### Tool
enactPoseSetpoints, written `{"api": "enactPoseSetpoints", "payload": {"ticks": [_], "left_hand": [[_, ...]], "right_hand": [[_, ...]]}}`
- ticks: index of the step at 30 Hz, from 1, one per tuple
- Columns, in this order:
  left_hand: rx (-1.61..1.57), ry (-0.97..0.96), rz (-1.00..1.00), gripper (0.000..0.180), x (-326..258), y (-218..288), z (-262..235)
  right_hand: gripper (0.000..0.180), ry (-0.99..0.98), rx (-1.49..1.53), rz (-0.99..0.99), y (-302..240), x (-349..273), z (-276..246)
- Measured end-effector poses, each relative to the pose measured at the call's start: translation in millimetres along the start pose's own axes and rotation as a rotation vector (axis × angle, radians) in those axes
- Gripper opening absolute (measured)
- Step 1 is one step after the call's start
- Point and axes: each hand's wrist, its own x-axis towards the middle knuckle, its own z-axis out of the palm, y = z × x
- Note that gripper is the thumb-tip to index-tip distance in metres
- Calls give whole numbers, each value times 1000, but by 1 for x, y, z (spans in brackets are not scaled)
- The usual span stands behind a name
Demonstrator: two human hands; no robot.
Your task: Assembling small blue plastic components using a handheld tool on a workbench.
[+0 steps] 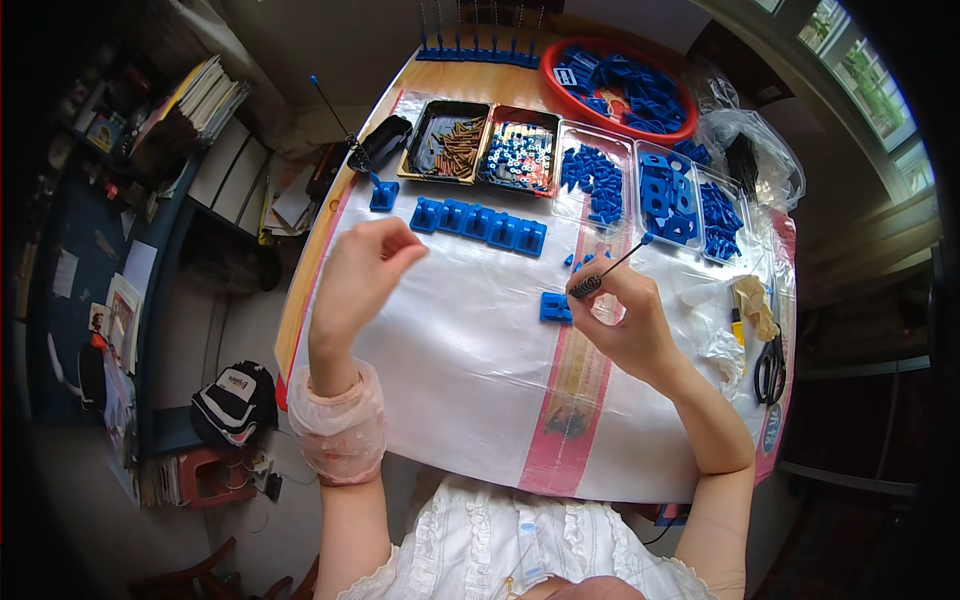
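My right hand point(638, 318) is closed on a thin dark spring rod point(622, 260) with a coil at its lower part and a blue tip. It holds the rod slanted up to the right, over a small blue plastic base point(553, 308) on the table; whether rod and base touch is hidden by my fingers. My left hand point(365, 268) hovers over the left side, thumb and fingers pinched together; anything between them is too small to make out. Beyond it stands another blue base point(383, 196) with a rod leaning left. Several blue bases point(478, 226) form a row nearby.
Trays of brass-coloured pins point(455, 145), small white and blue pieces point(520, 152) and blue parts point(597, 180) line the back. A red basin point(688, 125) of blue parts is behind them. Scissors point(769, 370) lie right. Finished-looking rods on bases point(480, 55) stand far back.
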Motion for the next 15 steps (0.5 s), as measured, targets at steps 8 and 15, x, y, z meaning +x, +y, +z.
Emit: {"api": "enactPoseSetpoints", "payload": {"ticks": [8, 15], "left_hand": [[-207, 544, 45, 29, 51, -79, -5], [-408, 477, 163, 37, 74, -103, 21]], "right_hand": [[14, -5, -12, -50, 0, 1, 2], [14, -1, -4, -38, 0, 2, 3]]}}
